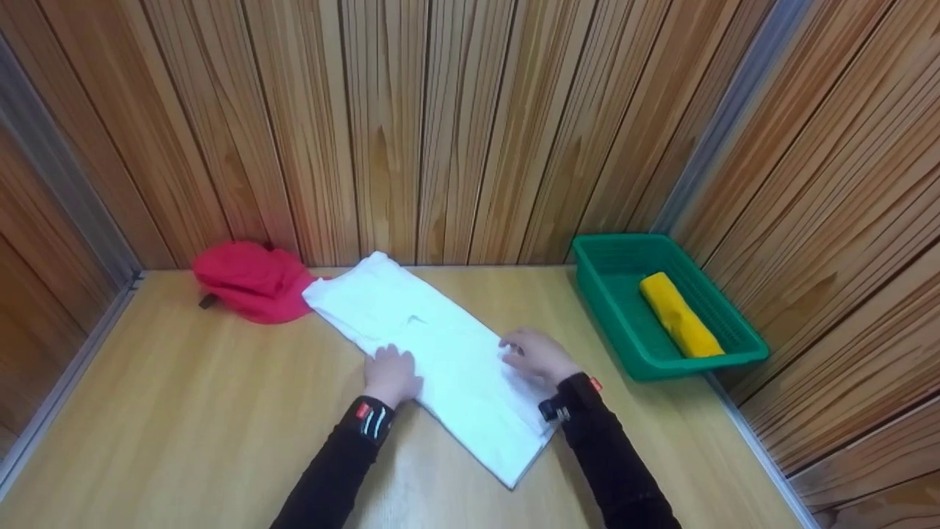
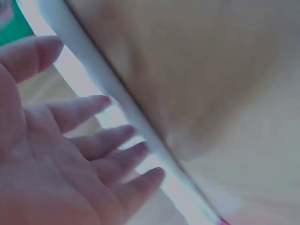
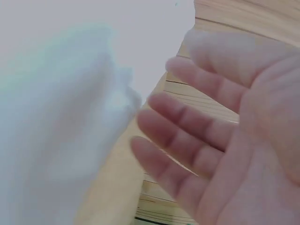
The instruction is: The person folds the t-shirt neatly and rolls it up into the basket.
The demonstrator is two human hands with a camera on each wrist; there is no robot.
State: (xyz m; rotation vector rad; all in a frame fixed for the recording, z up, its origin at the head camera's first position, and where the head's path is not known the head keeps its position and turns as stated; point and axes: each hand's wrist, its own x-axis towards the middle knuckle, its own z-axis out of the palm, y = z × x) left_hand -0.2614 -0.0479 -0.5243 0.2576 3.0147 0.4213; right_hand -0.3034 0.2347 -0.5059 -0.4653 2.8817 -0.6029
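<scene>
A white folded cloth (image 1: 433,345), perhaps a garment, lies slantwise on the table as a long strip, with a small dark mark near its upper part. My left hand (image 1: 391,375) is at its lower left edge, fingers spread and fairly straight; the left wrist view shows the fingertips (image 2: 154,176) along that edge. At the opposite long edge is my right hand (image 1: 540,354), its fingers loosely bent. In the right wrist view the right fingers (image 3: 173,136) are near the white cloth (image 3: 56,131) and pinch nothing.
A red cap (image 1: 250,283) lies at the back left, touching or nearly touching the cloth's far end. At the right stands a green plastic basket (image 1: 613,316) with a rolled yellow cloth (image 1: 679,316) inside. Wood-panelled walls (image 1: 463,132) enclose the table (image 1: 220,411).
</scene>
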